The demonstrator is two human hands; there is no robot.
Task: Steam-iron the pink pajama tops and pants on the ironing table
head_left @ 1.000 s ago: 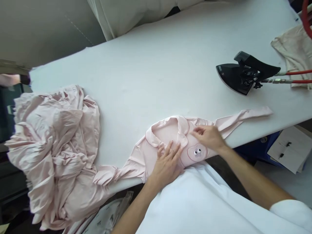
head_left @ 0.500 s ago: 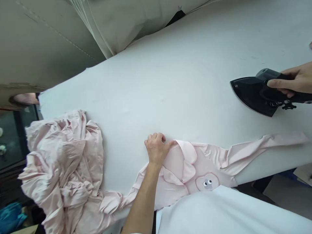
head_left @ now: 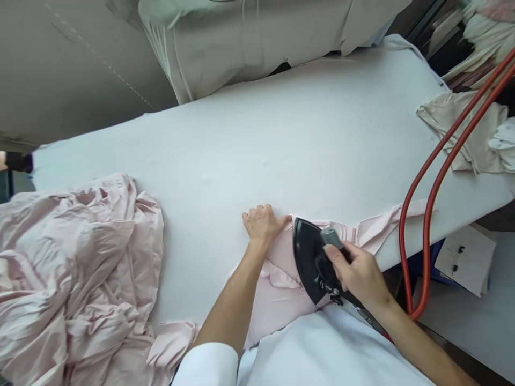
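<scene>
A small pale pink garment (head_left: 273, 311) with a collar lies along the near edge of the white padded table (head_left: 225, 155). My left hand (head_left: 263, 228) has its fingers curled, with the thumb on the garment's upper edge. In my right hand (head_left: 360, 273) is a black iron (head_left: 311, 257), gripped by its handle. The iron is over the garment's collar, just right of my left thumb, and hides the cartoon face patch. One sleeve (head_left: 376, 230) stretches out to the right. My white clothing covers the garment's near side.
A heap of crumpled pink garments (head_left: 92, 257) fills the table's left end. Red hoses (head_left: 432, 198) loop down at the right. Beige cloth (head_left: 462, 128) lies at the far right corner, and a draped cover (head_left: 257, 43) hangs behind the table. Papers (head_left: 466, 257) lie below at the right.
My right hand has brought the iron left from the table's right side onto the garment. My left hand stays at the garment's edge. The view has shifted right, bringing the red hoses in.
</scene>
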